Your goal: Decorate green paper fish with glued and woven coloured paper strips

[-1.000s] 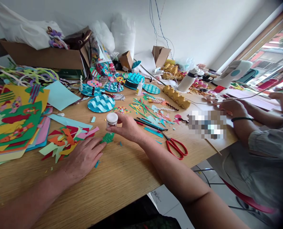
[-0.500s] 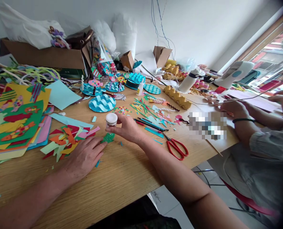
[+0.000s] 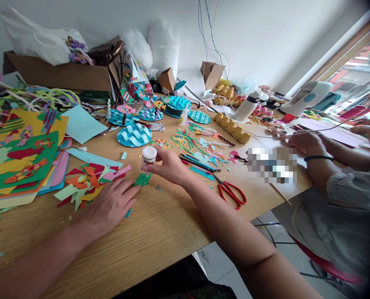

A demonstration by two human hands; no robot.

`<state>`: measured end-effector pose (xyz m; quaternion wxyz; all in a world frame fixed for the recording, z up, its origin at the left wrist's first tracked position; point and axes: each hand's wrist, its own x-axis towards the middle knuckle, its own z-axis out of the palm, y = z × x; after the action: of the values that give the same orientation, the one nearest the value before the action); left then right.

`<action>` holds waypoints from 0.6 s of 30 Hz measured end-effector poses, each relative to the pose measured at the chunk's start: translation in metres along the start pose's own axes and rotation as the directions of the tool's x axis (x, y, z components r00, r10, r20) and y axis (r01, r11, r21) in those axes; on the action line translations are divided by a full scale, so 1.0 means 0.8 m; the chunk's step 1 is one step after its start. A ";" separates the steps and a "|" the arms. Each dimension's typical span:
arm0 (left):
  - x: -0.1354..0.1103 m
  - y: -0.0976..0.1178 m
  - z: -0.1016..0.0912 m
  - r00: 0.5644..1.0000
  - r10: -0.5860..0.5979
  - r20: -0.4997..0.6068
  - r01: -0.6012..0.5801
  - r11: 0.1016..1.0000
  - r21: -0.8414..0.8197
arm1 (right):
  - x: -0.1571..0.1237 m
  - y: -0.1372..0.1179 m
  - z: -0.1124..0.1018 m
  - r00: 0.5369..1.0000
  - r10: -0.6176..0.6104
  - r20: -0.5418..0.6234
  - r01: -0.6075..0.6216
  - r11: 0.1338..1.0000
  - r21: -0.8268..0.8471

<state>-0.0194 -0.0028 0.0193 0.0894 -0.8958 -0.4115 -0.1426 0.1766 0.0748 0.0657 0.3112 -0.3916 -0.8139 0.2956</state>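
Observation:
My right hand (image 3: 170, 167) is closed around a small jar with a white lid (image 3: 149, 153), its thumb and fingers on the jar's sides. It is upright, just above or on the table; I cannot tell which. Below the jar lies a crumpled-looking green paper piece (image 3: 142, 180). My left hand (image 3: 114, 203) lies flat on the table, fingers stretched out, the fingertips touching the green piece's left edge. Coloured paper scraps (image 3: 85, 185) are heaped beyond my left hand. To the right of my right hand are pencils (image 3: 197, 162) and red-handled scissors (image 3: 231, 194).
Blue wavy paper discs (image 3: 134, 135) stand behind the jar, with a glue bottle (image 3: 184, 115) nearby. Coloured sheets (image 3: 23, 166) lie at left. A yellow egg-carton strip (image 3: 232, 128) and white flask (image 3: 245, 106) are farther right. Another person's hands (image 3: 309, 143) work at far right.
My right hand has shifted the jar very slightly to the right. My left hand stays by the green piece, and the view has moved a little.

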 end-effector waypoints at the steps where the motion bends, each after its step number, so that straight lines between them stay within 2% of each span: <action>1: 0.000 0.000 0.000 1.000 0.000 0.000 0.000 1.000 -0.001 | 0.000 0.000 0.000 1.000 -0.003 0.004 0.003 1.000 0.001; 7: 0.000 0.001 -0.001 1.000 0.002 0.010 -0.002 1.000 0.000 | 0.002 0.003 0.000 0.999 0.011 -0.053 -0.010 1.000 0.008; 13: 0.000 0.000 0.001 1.000 0.001 -0.003 -0.001 1.000 -0.002 | 0.002 0.002 0.001 1.000 0.019 -0.018 -0.019 1.000 0.019; 18: 0.000 0.000 0.001 1.000 -0.011 0.001 0.011 1.000 -0.011 | 0.003 0.005 0.001 0.997 0.046 -0.063 -0.044 0.998 0.037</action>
<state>-0.0193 -0.0027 0.0182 0.0834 -0.8941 -0.4156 -0.1447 0.1764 0.0787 0.0630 0.3373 -0.4135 -0.7891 0.3044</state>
